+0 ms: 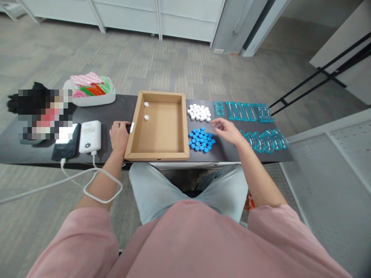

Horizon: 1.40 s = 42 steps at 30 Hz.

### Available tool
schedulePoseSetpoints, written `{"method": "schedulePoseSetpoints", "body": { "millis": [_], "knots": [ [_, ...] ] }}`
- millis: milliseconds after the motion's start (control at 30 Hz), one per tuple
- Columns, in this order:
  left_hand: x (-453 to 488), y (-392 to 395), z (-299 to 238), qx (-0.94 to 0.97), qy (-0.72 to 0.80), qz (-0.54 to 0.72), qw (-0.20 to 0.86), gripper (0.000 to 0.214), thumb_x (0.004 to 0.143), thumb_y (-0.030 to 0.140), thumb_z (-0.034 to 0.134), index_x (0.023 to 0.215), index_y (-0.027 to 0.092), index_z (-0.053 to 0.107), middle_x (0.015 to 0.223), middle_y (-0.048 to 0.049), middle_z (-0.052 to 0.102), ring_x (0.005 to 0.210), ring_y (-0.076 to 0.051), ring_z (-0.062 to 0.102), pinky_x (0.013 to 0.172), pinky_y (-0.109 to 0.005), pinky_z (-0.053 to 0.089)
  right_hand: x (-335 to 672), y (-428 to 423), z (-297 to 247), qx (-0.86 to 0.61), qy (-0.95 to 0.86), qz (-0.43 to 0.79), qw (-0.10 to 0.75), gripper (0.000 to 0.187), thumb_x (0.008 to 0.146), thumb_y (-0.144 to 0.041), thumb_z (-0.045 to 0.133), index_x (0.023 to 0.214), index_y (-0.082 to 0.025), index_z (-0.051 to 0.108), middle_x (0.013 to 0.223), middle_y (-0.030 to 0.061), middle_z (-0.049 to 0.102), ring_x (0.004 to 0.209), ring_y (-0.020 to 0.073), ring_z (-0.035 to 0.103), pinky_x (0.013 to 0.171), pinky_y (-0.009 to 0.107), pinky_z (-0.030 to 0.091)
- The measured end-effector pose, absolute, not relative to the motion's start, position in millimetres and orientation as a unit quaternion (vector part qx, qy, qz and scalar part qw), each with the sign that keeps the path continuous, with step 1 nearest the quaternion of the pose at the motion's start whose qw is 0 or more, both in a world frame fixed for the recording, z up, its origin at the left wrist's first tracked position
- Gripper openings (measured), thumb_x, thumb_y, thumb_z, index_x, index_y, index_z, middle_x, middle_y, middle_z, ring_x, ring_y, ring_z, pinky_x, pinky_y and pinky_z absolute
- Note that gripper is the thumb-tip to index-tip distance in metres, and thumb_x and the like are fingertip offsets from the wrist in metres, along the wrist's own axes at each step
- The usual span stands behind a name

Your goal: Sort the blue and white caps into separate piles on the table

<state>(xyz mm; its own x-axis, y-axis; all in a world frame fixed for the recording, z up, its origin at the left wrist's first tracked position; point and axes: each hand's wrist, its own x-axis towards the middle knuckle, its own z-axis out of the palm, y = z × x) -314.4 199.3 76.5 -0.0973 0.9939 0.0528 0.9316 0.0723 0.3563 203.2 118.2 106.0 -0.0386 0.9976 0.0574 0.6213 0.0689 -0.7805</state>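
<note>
A shallow cardboard tray [158,156] lies on the dark table [121,106] in front of me, with two white caps [146,110] inside near its far left corner. To its right sit a cluster of white caps [199,112] and a cluster of blue caps [201,139]. My left hand [118,135] rests curled against the tray's left wall, fingers closed. My right hand [227,129] hovers just right of the blue caps, fingers loosely spread, holding nothing I can see.
Clear teal tubes [249,111] lie in rows at the right, more of them [266,139] nearer me. A white power bank [90,136] with a cable, a phone [66,142] and a white bin of coloured strips [91,92] are at the left.
</note>
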Motion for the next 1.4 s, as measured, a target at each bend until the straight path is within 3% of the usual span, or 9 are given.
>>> {"method": "schedulePoseSetpoints", "body": {
  "millis": [233,400,467,600,700,833,1033,1200,1400],
  "knots": [
    [-313,199,76,0.664,0.725,0.158,0.092,0.039,0.114,0.021,0.059,0.146,0.012,0.078,0.152,-0.0255,0.071,0.141,-0.039,0.066,0.119,-0.049,0.051,56,209,102,-0.464,-0.781,0.304,0.286,0.029,0.103,-0.027,0.073,0.129,-0.021,0.083,0.123,0.0092,0.084,0.098,0.0233,0.078,0.101,0.042,0.065],
    [-308,197,79,0.655,0.737,0.146,0.075,0.037,0.110,0.018,0.062,0.142,0.019,0.081,0.151,-0.0241,0.072,0.143,-0.041,0.069,0.117,-0.048,0.055,-60,279,90,-0.484,-0.814,0.256,0.193,0.035,0.105,-0.022,0.077,0.139,-0.014,0.077,0.140,0.0168,0.078,0.131,0.0326,0.074,0.123,0.048,0.058],
    [-308,197,79,0.656,0.737,0.148,0.072,0.038,0.108,0.016,0.063,0.140,0.021,0.082,0.148,-0.0232,0.073,0.141,-0.041,0.070,0.116,-0.048,0.056,-88,291,88,-0.497,-0.818,0.244,0.157,0.034,0.105,-0.019,0.076,0.139,-0.014,0.076,0.143,0.0177,0.076,0.132,0.0332,0.072,0.121,0.047,0.058],
    [-308,197,78,0.656,0.733,0.161,0.075,0.038,0.108,0.015,0.062,0.139,0.022,0.082,0.146,-0.0230,0.072,0.141,-0.042,0.069,0.118,-0.050,0.055,-110,281,89,-0.447,-0.853,0.249,0.105,0.019,0.096,-0.008,0.073,0.110,-0.019,0.075,0.124,0.0121,0.076,0.115,0.0305,0.071,0.105,0.039,0.057],
    [-310,197,78,0.661,0.729,0.159,0.084,0.037,0.110,0.019,0.062,0.141,0.019,0.081,0.148,-0.0240,0.071,0.142,-0.042,0.068,0.119,-0.051,0.054,-96,256,96,-0.375,-0.874,0.280,0.131,0.019,0.090,-0.008,0.074,0.103,-0.021,0.071,0.107,0.0062,0.075,0.102,0.0267,0.068,0.095,0.036,0.053],
    [-313,197,77,0.667,0.725,0.149,0.089,0.039,0.112,0.024,0.061,0.146,0.016,0.078,0.150,-0.0249,0.070,0.143,-0.042,0.066,0.119,-0.051,0.054,-34,219,112,-0.356,-0.853,0.312,0.222,0.026,0.094,-0.013,0.070,0.119,-0.020,0.077,0.116,0.0059,0.077,0.099,0.0227,0.068,0.094,0.035,0.055],
    [-316,200,76,0.667,0.725,0.138,0.098,0.043,0.113,0.024,0.058,0.151,0.016,0.077,0.152,-0.0243,0.069,0.142,-0.042,0.065,0.124,-0.056,0.053,116,172,110,-0.552,-0.703,0.247,0.375,0.017,0.101,-0.037,0.072,0.110,-0.024,0.079,0.115,0.0094,0.083,0.101,0.0266,0.076,0.089,0.040,0.062],
    [-314,199,78,0.665,0.729,0.136,0.093,0.043,0.112,0.022,0.053,0.148,0.017,0.077,0.152,-0.0235,0.069,0.143,-0.040,0.063,0.124,-0.054,0.053,202,146,82,-0.692,-0.589,0.186,0.375,0.014,0.088,-0.036,0.080,0.095,-0.027,0.072,0.099,0.0082,0.085,0.095,0.0293,0.079,0.102,0.049,0.065],
    [-312,197,82,0.662,0.733,0.133,0.085,0.044,0.111,0.021,0.055,0.148,0.016,0.077,0.154,-0.0236,0.070,0.144,-0.039,0.065,0.123,-0.052,0.054,215,152,59,-0.730,-0.549,0.208,0.350,0.017,0.083,-0.030,0.080,0.095,-0.028,0.068,0.096,0.0058,0.083,0.089,0.0274,0.080,0.099,0.048,0.067]
  ]
}}
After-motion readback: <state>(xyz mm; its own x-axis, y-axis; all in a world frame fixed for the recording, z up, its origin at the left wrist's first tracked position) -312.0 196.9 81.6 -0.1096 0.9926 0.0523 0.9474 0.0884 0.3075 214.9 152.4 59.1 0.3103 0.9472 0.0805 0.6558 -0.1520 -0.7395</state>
